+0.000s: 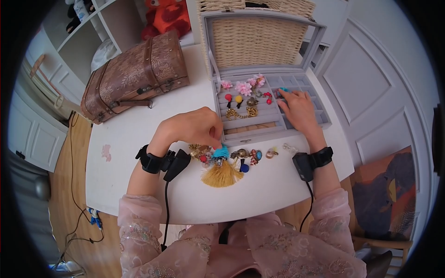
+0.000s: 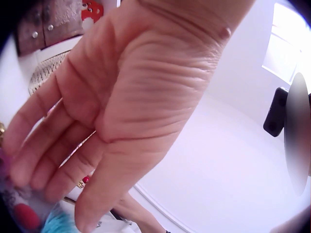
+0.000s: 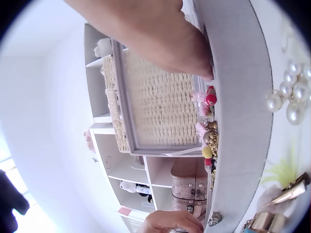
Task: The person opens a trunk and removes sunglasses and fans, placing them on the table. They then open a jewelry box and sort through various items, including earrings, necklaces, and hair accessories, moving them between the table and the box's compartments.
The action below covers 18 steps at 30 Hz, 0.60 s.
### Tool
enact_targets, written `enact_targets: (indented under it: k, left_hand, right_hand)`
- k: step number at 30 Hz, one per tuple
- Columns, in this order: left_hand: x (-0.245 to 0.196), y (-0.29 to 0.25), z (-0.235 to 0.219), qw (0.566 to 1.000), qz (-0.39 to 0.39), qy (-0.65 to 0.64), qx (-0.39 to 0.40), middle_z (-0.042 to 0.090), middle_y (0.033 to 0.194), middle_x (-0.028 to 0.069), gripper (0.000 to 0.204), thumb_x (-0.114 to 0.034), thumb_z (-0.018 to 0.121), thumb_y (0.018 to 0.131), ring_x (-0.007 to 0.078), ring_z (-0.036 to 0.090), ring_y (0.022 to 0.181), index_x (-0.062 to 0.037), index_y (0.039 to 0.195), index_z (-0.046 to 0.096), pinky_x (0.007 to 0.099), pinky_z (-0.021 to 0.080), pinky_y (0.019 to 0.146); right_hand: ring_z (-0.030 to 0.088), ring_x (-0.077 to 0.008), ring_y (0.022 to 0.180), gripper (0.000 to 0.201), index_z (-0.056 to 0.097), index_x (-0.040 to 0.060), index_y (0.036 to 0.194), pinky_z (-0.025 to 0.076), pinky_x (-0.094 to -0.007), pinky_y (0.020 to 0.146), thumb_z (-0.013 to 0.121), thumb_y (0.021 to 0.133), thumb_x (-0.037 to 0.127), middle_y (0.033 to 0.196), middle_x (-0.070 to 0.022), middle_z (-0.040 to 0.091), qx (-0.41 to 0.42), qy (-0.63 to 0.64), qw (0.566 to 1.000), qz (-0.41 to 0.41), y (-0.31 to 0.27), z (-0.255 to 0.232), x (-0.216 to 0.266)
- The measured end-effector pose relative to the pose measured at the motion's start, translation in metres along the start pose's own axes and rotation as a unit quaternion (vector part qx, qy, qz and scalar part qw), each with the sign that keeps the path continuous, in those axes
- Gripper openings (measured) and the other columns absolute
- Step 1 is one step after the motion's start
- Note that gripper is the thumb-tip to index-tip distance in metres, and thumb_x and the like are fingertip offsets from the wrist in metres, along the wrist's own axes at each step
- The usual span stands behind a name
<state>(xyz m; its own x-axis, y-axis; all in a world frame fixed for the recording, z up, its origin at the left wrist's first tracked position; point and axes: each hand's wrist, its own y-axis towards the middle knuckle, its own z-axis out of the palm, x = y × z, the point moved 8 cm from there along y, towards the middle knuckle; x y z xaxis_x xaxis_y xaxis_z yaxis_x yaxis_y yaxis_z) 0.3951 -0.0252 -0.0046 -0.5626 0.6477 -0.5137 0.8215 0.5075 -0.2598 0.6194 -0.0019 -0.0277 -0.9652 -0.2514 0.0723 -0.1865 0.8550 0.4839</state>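
Observation:
My left hand (image 1: pixel 197 126) arches over a pile of jewellery on the white table, fingers loosely bent. Its thumb is right by a turquoise tassel (image 1: pixel 221 151), which hangs together with a yellow tassel (image 1: pixel 222 174). In the left wrist view a red bead (image 2: pixel 27 216) shows below the fingertips. My right hand (image 1: pixel 299 109) reaches into the grey jewellery box (image 1: pixel 252 137), its index fingertip on a small turquoise and red piece (image 1: pixel 282 90) in a compartment, thumb spread apart. The box wall hides these fingertips in the right wrist view.
Pink flower pieces (image 1: pixel 244 88), a gold chain (image 1: pixel 241 115) and red and yellow bobbles lie in the box, lid raised. Pearl beads (image 3: pixel 291 92) and rings lie before it. A brown embossed case (image 1: pixel 136 74) stands at the left; a wicker basket (image 1: pixel 255 41) behind.

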Motion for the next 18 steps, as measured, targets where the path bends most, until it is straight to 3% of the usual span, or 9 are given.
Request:
enact_targets:
  k: [2, 7, 8, 10, 11, 13, 16, 18]
  left_hand:
    - [-0.004, 0.000, 0.006, 1.000, 0.015, 0.000, 0.015, 0.063, 0.064, 0.0098, 0.023, -0.021, 0.075, 0.071, 0.0210, 0.061, 0.060, 0.0008, 0.074, 0.066, 0.0299, 0.048, 0.058]
    - [-0.003, 0.007, 0.023, 0.995, 0.013, 0.066, 0.070, 0.061, 0.060, 0.0108, 0.024, -0.021, 0.073, 0.071, 0.0225, 0.058, 0.054, 0.0020, 0.069, 0.065, 0.0324, 0.045, 0.053]
    - [-0.002, 0.009, 0.024, 0.995, 0.018, 0.077, 0.058, 0.060, 0.059, 0.0124, 0.024, -0.020, 0.072, 0.070, 0.0259, 0.057, 0.055, 0.0022, 0.067, 0.064, 0.0334, 0.045, 0.054]
    - [0.001, 0.010, 0.025, 0.995, 0.023, 0.088, 0.046, 0.058, 0.057, 0.0140, 0.024, -0.020, 0.071, 0.069, 0.0292, 0.057, 0.057, 0.0024, 0.065, 0.063, 0.0344, 0.045, 0.055]
    - [-0.002, 0.009, 0.022, 0.996, 0.050, 0.072, 0.030, 0.058, 0.057, 0.0140, 0.022, -0.018, 0.070, 0.069, 0.0296, 0.056, 0.056, 0.0027, 0.065, 0.063, 0.0346, 0.045, 0.055]
    - [-0.006, 0.006, 0.015, 0.996, 0.076, 0.055, 0.012, 0.058, 0.057, 0.0140, 0.021, -0.016, 0.069, 0.069, 0.0299, 0.056, 0.055, 0.0031, 0.065, 0.063, 0.0348, 0.045, 0.055]
    - [-0.016, -0.002, -0.002, 0.997, 0.072, -0.004, 0.002, 0.059, 0.058, 0.0132, 0.020, -0.014, 0.068, 0.073, 0.0265, 0.057, 0.054, 0.0039, 0.067, 0.062, 0.0334, 0.045, 0.053]
    - [-0.015, -0.006, -0.023, 0.990, 0.052, -0.085, -0.101, 0.060, 0.058, 0.0117, 0.019, -0.013, 0.068, 0.075, 0.0204, 0.058, 0.052, 0.0033, 0.068, 0.062, 0.0320, 0.045, 0.052]
  right_hand:
    - [0.057, -0.0291, 0.102, 0.036, 0.059, 0.0071, 0.118, 0.036, -0.0504, 0.096, 0.057, 0.088, 0.027, 0.097, -0.0117, 0.067, 0.011, -0.005, 1.000, 0.006, -0.001, 0.000, 0.001]
    - [0.058, -0.0297, 0.096, 0.024, 0.067, 0.0047, 0.100, 0.037, -0.0481, 0.095, 0.063, 0.082, 0.019, 0.091, -0.0121, 0.067, -0.012, 0.056, 0.997, 0.042, 0.005, -0.016, 0.001]
    - [0.058, -0.0297, 0.096, 0.024, 0.067, 0.0047, 0.100, 0.037, -0.0481, 0.095, 0.063, 0.082, 0.019, 0.091, -0.0121, 0.067, -0.012, 0.056, 0.997, 0.041, 0.006, -0.016, 0.001]
    - [0.060, -0.0297, 0.089, 0.016, 0.070, 0.0045, 0.089, 0.042, -0.0439, 0.087, 0.065, 0.079, 0.015, 0.085, -0.0126, 0.067, -0.112, 0.060, 0.991, 0.052, 0.005, -0.031, 0.001]
    - [0.060, -0.0297, 0.089, 0.016, 0.070, 0.0045, 0.089, 0.042, -0.0439, 0.087, 0.065, 0.079, 0.015, 0.085, -0.0126, 0.067, -0.112, 0.060, 0.991, 0.051, 0.005, -0.033, 0.003]
    - [0.062, -0.0288, 0.081, 0.014, 0.071, 0.0048, 0.087, 0.047, -0.0394, 0.075, 0.065, 0.079, 0.015, 0.083, -0.0120, 0.067, -0.123, 0.107, 0.984, 0.073, 0.005, -0.039, 0.006]
    - [0.063, -0.0259, 0.072, 0.013, 0.071, 0.0041, 0.085, 0.048, -0.0329, 0.064, 0.066, 0.079, 0.015, 0.082, -0.0122, 0.068, -0.143, 0.190, 0.969, 0.066, 0.006, -0.047, 0.018]
    - [0.064, -0.0223, 0.071, 0.014, 0.070, 0.0035, 0.087, 0.049, -0.0299, 0.064, 0.066, 0.080, 0.015, 0.083, -0.0110, 0.068, -0.123, 0.243, 0.960, 0.072, 0.007, -0.045, 0.023]
